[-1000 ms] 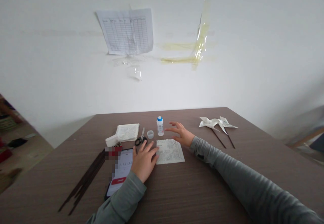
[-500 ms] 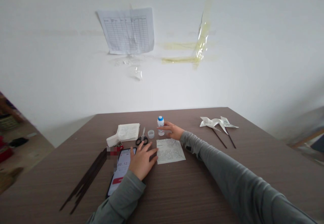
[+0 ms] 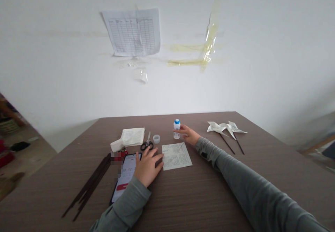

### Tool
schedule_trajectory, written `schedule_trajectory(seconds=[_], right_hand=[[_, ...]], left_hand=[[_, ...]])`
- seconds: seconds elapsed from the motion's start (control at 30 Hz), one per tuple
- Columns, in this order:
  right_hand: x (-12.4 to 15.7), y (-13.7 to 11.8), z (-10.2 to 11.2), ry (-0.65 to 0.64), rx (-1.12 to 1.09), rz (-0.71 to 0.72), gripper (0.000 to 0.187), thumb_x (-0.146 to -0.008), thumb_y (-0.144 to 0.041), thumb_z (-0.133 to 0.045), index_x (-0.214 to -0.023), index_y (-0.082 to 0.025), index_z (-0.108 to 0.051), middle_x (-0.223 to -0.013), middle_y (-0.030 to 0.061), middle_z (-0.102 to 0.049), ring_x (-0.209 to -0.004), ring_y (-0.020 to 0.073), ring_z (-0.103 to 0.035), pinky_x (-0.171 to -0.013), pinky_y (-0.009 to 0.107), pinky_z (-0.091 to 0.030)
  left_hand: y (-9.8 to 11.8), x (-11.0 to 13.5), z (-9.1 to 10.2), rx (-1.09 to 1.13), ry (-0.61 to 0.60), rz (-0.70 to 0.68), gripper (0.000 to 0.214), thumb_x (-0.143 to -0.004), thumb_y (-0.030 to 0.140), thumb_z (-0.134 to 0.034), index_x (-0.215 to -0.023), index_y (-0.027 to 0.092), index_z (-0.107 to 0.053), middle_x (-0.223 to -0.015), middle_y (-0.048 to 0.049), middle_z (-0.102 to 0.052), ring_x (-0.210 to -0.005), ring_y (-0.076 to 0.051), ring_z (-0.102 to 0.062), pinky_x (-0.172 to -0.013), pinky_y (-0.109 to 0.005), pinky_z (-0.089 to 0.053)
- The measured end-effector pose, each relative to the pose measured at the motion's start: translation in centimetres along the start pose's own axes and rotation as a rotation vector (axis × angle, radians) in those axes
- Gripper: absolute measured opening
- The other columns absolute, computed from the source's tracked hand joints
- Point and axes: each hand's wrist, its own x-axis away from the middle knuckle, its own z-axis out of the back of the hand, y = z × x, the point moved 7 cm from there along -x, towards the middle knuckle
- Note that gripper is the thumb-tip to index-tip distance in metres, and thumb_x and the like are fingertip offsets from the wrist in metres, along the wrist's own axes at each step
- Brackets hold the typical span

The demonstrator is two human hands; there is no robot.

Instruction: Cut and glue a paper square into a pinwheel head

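A small white bottle with a blue top (image 3: pixel 177 131) stands upright beyond the paper. My right hand (image 3: pixel 190 135) grips it from the right, one finger across its front; the far fingers are partly hidden. My left hand (image 3: pixel 148 165) lies spread, palm down, with fingertips at the left edge of a square printed sheet of paper (image 3: pixel 177 157). Under that hand's left side is a phone (image 3: pixel 126 176) with a lit screen. Black-handled scissors (image 3: pixel 147 144) lie just past the left fingertips, beside a small clear round cap (image 3: pixel 156 139).
Two paper pinwheels (image 3: pixel 226 128) on dark sticks lie at the right. At the left are a stack of paper squares (image 3: pixel 133 136), a white block-like item (image 3: pixel 117 145) and a bundle of dark sticks (image 3: pixel 90 185). The wall borders the table's (image 3: pixel 199 197) far edge.
The bottle has moved to the right along with my right hand, away from the paper's top edge. My left hand has stayed almost where it was.
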Motion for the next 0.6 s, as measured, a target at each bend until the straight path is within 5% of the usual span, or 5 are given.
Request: schedule_trajectory(seconds=[0.33, 0.47, 0.6], right_hand=[[6.1, 1.7, 4.4, 0.140, -0.001, 0.006, 0.051, -0.099, -0.014, -0.077, -0.140, -0.031, -0.103, -0.151, 0.0142, -0.092, -0.145, 0.0363, -0.087, -0.136, 0.061, -0.069], [7.7, 1.4, 4.9, 0.243, -0.042, -0.036, 0.046, -0.098, -0.018, -0.075, -0.130, -0.032, -0.105, -0.137, 0.0121, -0.094, -0.132, 0.0358, -0.089, -0.127, 0.060, -0.073], [8.4, 1.0, 4.3, 0.318, -0.051, -0.078, 0.057, -0.095, -0.019, -0.076, -0.142, -0.034, -0.103, -0.129, 0.0110, -0.095, -0.125, 0.0360, -0.089, -0.124, 0.058, -0.074]], left_hand=[[0.7, -0.2, -0.1, 0.044, -0.010, -0.024, 0.045, -0.114, 0.025, -0.080, -0.152, 0.038, -0.099, -0.186, -0.0125, -0.081, -0.187, -0.048, -0.062, -0.153, -0.090, -0.045], [0.9, -0.2, -0.4, 0.076, 0.018, -0.037, 0.047, -0.112, 0.022, -0.083, -0.155, 0.036, -0.098, -0.183, -0.0142, -0.083, -0.184, -0.047, -0.066, -0.154, -0.088, -0.045], [1.5, -0.2, -0.9, 0.103, -0.017, -0.062, 0.054, -0.116, 0.023, -0.081, -0.167, 0.037, -0.092, -0.186, -0.0143, -0.081, -0.185, -0.045, -0.065, -0.155, -0.088, -0.044]])
